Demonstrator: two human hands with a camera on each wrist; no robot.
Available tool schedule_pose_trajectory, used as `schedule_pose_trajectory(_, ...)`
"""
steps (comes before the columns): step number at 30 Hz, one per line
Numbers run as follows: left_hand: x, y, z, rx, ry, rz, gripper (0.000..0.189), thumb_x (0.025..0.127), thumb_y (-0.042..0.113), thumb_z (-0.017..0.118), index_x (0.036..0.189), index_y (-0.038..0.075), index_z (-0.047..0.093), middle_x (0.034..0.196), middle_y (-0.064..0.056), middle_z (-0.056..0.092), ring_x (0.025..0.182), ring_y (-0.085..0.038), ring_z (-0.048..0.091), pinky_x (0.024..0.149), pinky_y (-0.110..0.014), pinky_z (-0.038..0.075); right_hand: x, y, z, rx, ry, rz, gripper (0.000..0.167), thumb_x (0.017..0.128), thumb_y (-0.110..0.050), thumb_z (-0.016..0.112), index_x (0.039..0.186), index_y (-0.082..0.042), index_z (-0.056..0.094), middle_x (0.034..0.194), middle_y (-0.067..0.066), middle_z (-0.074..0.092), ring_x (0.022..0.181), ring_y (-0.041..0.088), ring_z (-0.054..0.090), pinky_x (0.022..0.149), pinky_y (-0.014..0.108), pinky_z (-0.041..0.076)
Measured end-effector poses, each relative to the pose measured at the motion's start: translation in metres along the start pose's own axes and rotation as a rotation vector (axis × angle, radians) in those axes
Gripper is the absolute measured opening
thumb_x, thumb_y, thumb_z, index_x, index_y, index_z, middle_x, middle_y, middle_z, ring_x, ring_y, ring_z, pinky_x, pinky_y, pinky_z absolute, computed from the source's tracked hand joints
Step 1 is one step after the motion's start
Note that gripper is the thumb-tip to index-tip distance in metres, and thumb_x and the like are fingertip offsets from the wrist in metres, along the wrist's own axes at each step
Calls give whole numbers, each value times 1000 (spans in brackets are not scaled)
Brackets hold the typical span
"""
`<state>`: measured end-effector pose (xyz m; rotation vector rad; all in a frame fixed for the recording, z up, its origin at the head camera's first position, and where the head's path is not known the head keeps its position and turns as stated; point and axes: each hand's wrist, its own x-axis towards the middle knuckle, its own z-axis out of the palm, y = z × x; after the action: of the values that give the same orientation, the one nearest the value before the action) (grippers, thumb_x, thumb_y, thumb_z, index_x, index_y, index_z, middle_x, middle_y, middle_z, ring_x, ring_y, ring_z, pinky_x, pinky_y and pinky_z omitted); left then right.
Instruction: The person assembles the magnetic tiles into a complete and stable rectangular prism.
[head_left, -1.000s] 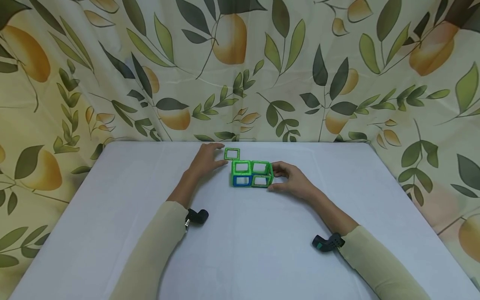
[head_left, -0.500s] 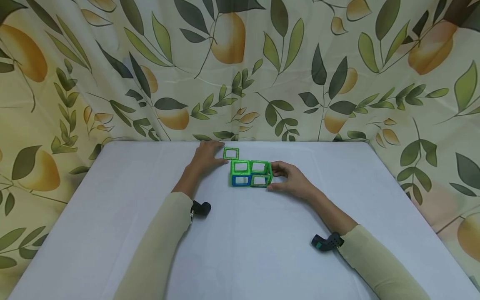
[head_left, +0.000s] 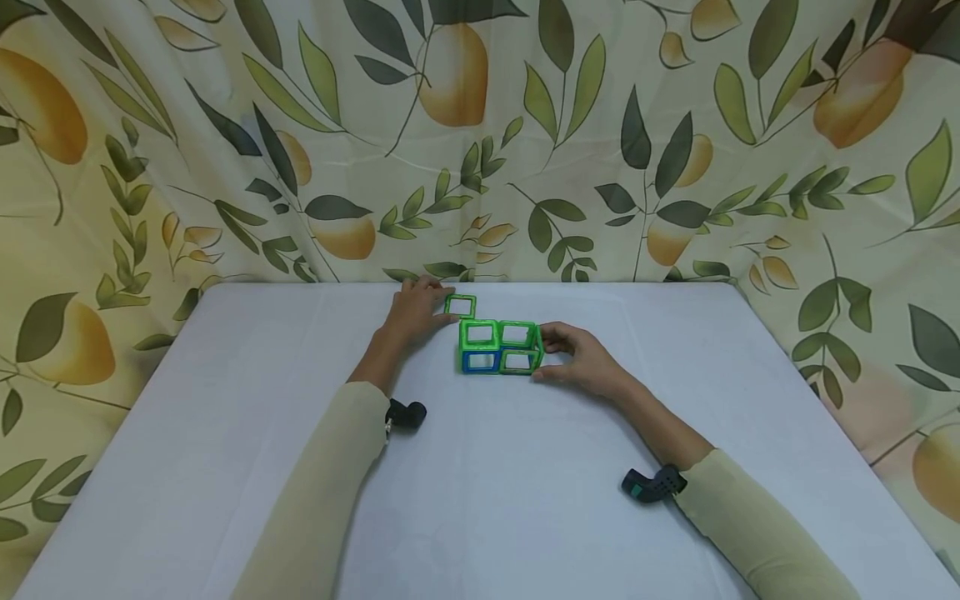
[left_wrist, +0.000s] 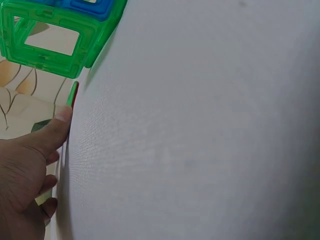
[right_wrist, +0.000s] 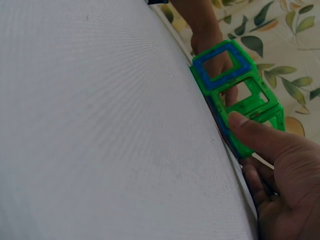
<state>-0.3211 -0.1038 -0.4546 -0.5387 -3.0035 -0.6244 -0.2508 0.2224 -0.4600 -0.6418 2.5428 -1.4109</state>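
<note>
A block built of green and blue magnetic tiles [head_left: 498,347], open-framed, stands near the table's far edge. Its right end is held by my right hand [head_left: 581,358], with the thumb on the front face in the right wrist view and the other fingers partly hidden behind it. A single green square magnetic tile [head_left: 473,307] lies flat just behind the block's left corner. My left hand [head_left: 411,317] pinches that tile at its left side, thumb and forefinger at the near and far corners. In the left wrist view the thumb meets the tile's thin edge, which also shows red.
A white cloth covers the table [head_left: 480,483], whose far edge lies just beyond the tiles. Behind it hangs a curtain [head_left: 525,167] printed with fruit and leaves. Black wrist cameras sit on the left wrist [head_left: 407,415] and the right wrist [head_left: 654,484].
My left hand has moved slightly right and away from me, closing its thumb and forefinger in on the loose green tile. The right hand and the block have stayed put.
</note>
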Motion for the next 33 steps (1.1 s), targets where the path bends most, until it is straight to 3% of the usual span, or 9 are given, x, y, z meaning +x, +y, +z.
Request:
schedule_pose_trajectory(7,-1,-2,1,-51,17,-14,58,99,42,74,150,17,60,156,-12,46,135,-36,39,109,-54,37,1,0,1,11,-1,17,73,79,-7,94,142,2,58,135,16,64,118,30,60,107,44,46)
schedule_pose_trajectory(14,-3,0,-1,-185,60,-10,56,99,37,75,148,13,61,154,-10,51,137,-34,41,113,-52,35,1,0,1,4,1,-1,72,78,-11,95,140,0,60,133,14,65,116,28,62,104,37,48)
schedule_pose_trajectory(19,-3,4,-3,-242,96,23,56,98,35,77,145,10,62,152,-11,55,137,-34,43,115,-51,35,1,0,1,-6,3,6,72,78,-12,95,140,-1,60,133,12,66,117,27,62,102,29,48)
schedule_pose_trajectory(24,-3,9,-6,-250,107,47,56,97,35,78,145,10,63,151,-13,55,140,-36,43,115,-51,35,1,1,1,-3,2,4,72,78,-11,95,140,-1,60,133,12,66,117,27,62,102,29,48)
schedule_pose_trajectory(29,-7,16,-14,-283,102,88,56,98,35,77,146,9,62,147,-12,58,126,-32,51,104,-48,45,1,1,0,-15,0,-16,72,78,-12,95,139,2,60,132,15,65,116,28,62,102,31,49)
schedule_pose_trajectory(33,-11,24,-20,-310,99,136,55,99,35,77,145,10,63,143,-11,60,124,-30,52,103,-48,45,1,2,0,-15,0,-10,72,78,-12,95,139,1,60,132,13,65,116,27,62,101,28,49)
